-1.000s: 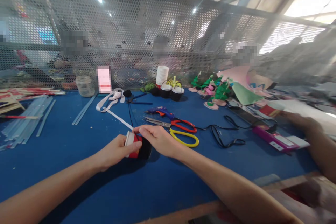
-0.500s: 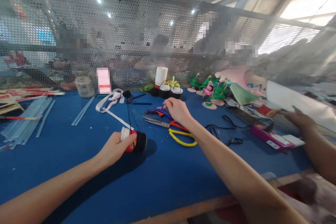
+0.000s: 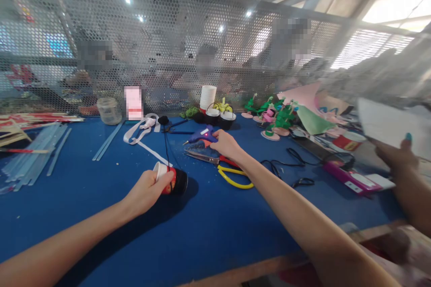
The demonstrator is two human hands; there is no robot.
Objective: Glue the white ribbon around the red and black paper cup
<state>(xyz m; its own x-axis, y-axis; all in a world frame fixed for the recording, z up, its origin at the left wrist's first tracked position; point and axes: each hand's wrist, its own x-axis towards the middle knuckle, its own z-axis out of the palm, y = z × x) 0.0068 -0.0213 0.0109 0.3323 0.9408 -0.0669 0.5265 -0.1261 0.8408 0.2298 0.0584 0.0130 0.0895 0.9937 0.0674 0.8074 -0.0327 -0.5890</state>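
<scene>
My left hand (image 3: 148, 190) is closed around a paper cup (image 3: 180, 182) lying tipped on its side, its lower part wrapped in black yarn over a red print. From the cup a black strand (image 3: 166, 145) runs up to a small ball of black yarn (image 3: 163, 120). My right hand (image 3: 226, 144) is wrapped round the handle of a blue hot glue gun (image 3: 201, 134), whose nozzle points left. Beneath the gun lie scissors (image 3: 235, 177) with yellow and red handles, close to my right wrist.
Glue sticks (image 3: 33, 154) lie at left, near a clear jar (image 3: 108, 111). White ribbon (image 3: 143, 130) curls mid-table. Stacked cups (image 3: 208, 96) and little baskets (image 3: 227, 120) stand behind. Green figures (image 3: 284, 119), black cable (image 3: 276, 168) and a purple power strip (image 3: 350, 178) sit right. Another person's hand (image 3: 392, 154) holds white sheet.
My right hand has taken hold of the glue gun and lifted it slightly above the scissors. My left hand keeps the cup in place. The other person's hand has moved up with the white sheet.
</scene>
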